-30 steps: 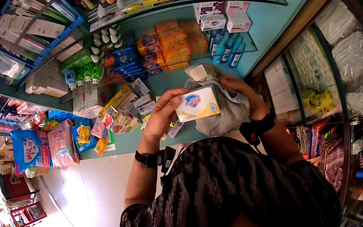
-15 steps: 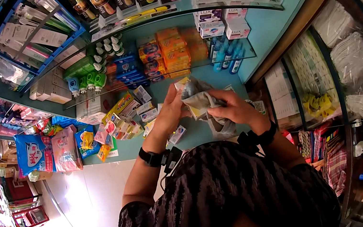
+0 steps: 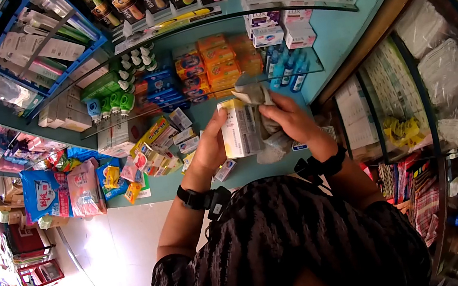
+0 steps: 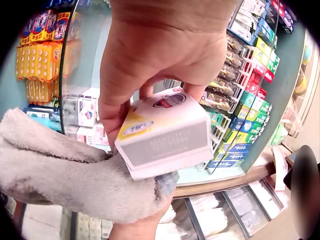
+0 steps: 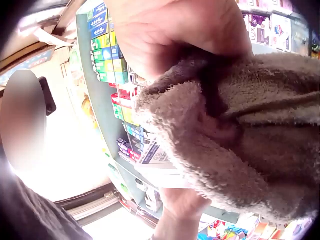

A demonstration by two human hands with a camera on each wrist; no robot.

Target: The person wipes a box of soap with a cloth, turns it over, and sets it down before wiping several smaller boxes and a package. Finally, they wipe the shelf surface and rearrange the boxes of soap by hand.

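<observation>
A white and yellow soap box [image 3: 237, 129] is held up over the counter, gripped by the left hand [image 3: 210, 143] at its left side. In the left wrist view the fingers of that hand [image 4: 160, 55] curl round the far side of the box [image 4: 167, 135]. The right hand [image 3: 293, 119] grips a grey fluffy cloth [image 3: 267, 136] against the box's right side. Bunched cloth [image 5: 200, 135] fills much of the right wrist view, below the right hand [image 5: 185, 30], and hides its fingertips.
Small boxes [image 3: 158, 155] lie loose on the counter left of the hands. Orange soap packs [image 3: 218, 59] and blue bottles [image 3: 293, 70] stand on the shelf behind, under a glass shelf edge [image 3: 184, 27]. Detergent bags [image 3: 45, 194] are at the left.
The box has turned from its front face to a printed side. The right hand has moved off the box's face to its right side, with the cloth.
</observation>
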